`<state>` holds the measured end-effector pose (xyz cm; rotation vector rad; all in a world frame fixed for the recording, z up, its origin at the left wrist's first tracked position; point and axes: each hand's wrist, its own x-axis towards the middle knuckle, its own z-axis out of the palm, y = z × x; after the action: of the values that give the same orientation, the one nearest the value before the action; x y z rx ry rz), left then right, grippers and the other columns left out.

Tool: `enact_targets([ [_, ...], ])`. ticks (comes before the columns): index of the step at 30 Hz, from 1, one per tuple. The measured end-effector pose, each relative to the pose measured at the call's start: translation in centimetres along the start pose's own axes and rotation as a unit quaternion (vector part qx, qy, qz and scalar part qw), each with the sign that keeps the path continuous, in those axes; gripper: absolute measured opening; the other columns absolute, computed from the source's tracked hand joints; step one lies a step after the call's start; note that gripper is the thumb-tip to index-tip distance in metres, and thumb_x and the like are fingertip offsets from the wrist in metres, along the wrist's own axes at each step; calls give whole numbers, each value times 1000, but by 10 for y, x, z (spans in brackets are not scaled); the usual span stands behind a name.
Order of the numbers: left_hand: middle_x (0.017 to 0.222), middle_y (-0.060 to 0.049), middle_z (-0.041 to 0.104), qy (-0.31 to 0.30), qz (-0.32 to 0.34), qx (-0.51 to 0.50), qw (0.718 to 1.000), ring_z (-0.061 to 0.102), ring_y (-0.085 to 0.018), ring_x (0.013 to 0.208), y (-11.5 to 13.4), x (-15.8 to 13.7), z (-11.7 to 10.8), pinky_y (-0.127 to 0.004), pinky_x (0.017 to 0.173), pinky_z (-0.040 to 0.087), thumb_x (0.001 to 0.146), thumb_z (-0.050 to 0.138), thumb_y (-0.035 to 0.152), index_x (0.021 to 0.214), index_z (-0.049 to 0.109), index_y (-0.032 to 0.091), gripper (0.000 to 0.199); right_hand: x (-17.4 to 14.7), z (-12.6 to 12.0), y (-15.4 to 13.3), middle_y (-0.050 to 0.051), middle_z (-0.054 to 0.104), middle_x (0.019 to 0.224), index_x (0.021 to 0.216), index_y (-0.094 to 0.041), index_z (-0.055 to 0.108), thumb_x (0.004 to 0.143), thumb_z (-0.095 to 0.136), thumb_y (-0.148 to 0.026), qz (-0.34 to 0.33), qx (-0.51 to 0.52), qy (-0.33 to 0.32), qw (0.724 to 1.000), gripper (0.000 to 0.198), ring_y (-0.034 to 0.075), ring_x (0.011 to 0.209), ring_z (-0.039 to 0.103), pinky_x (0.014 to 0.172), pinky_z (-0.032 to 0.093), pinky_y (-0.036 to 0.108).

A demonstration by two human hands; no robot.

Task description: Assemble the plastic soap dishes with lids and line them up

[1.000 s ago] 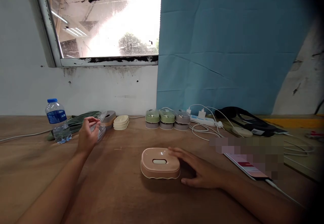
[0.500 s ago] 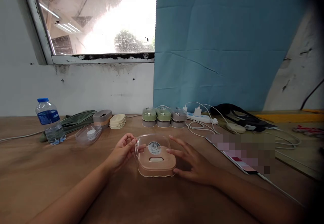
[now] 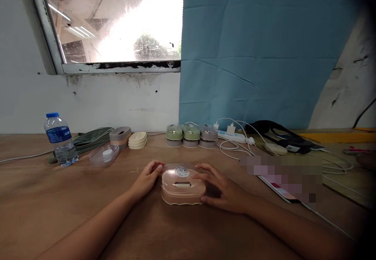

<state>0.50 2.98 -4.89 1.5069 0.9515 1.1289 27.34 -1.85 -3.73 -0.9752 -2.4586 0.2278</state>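
Observation:
A pink soap box [image 3: 183, 198] with a slotted top stands on the table before me, its lower rim wavy and cream. Over it sits a clear lid [image 3: 169, 179] with a round printed sticker. My left hand [image 3: 149, 175] is closed at the lid's back left edge, thumb and curled fingertips against it. On the right side, my right hand [image 3: 225, 187] has its fingers spread around the box, the thumb touching low at the front corner and the fingertips on the lid. Whether the lid is fully seated cannot be made out.
Three stacked boxes, two with green tops [image 3: 174, 132] and one grey [image 3: 208, 134], line the wall. Left are cream trays [image 3: 137, 140], a grey-pink box [image 3: 120, 136], a clear lid [image 3: 100, 158] and a water bottle [image 3: 63, 150]. Right are cables, a power strip [image 3: 235, 136] and a phone [image 3: 279, 189].
The clear lid, tilted up on its left and back side before, has come down over the pink soap box. My left hand lowered with it; the right hand stayed nearly in place.

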Motion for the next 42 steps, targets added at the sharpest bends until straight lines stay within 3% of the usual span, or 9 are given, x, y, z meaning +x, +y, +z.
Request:
enact_targets([
  [3,91,-4,63,-40,25,55,997,55,-20,92,6,-4,0,-30,85,40,78,54,44,87,63,19,28,-1,-1,0,8,33,128,126,-29,41,80,57,-40,-9,-6,9,1000,50,25,120,39,97,38,39],
  [5,101,-5,62,-88,16,68,994,53,-21,100,9,-7,-2,-31,89,38,81,50,42,97,63,20,30,-2,-2,1,9,34,126,126,-29,42,81,57,-38,-12,-17,7,1000,49,25,119,39,97,39,39],
  [9,119,-6,55,-177,22,93,980,49,-22,110,11,-11,-11,-35,95,35,79,56,36,119,52,25,41,-3,-5,1,8,39,121,125,-29,44,81,56,-35,-21,-34,0,999,46,25,121,38,98,38,39],
  [12,126,-6,50,-203,43,113,972,45,-22,115,12,-11,-15,-37,98,33,79,56,36,123,49,27,45,-2,-7,1,8,42,114,122,-28,47,81,56,-33,-25,-29,-4,999,42,24,120,40,98,39,38],
  [18,132,-5,42,-209,74,179,959,39,-21,120,12,-12,-15,-34,102,29,83,50,39,128,43,29,47,-1,-10,1,8,47,106,117,-26,52,79,59,-32,-45,-28,17,998,39,23,113,46,94,41,37],
  [24,136,-4,39,-224,95,183,952,34,-22,124,13,-13,-14,-34,104,26,83,49,39,129,42,30,48,-1,-12,4,6,50,99,118,-28,51,79,60,-35,-47,-23,20,998,41,22,106,50,90,44,35],
  [32,133,-6,43,-220,88,146,960,38,-24,122,10,-8,-14,-38,103,29,80,55,38,125,48,28,47,-5,-8,9,9,38,122,122,-27,46,71,65,-35,-50,-2,-7,999,55,26,119,39,97,38,39],
  [39,133,-4,44,-237,92,168,952,38,-23,122,14,-12,-13,-36,103,26,81,53,36,127,46,30,46,0,-3,10,10,41,130,129,-24,37,69,60,-23,-171,-21,0,985,65,26,127,32,99,35,41],
  [42,126,-5,49,-165,108,158,967,45,-22,112,10,-11,-14,-33,96,33,78,57,34,124,49,29,46,13,-3,10,11,47,127,131,-22,36,68,56,-23,-231,-52,8,972,66,25,122,38,99,34,41],
])
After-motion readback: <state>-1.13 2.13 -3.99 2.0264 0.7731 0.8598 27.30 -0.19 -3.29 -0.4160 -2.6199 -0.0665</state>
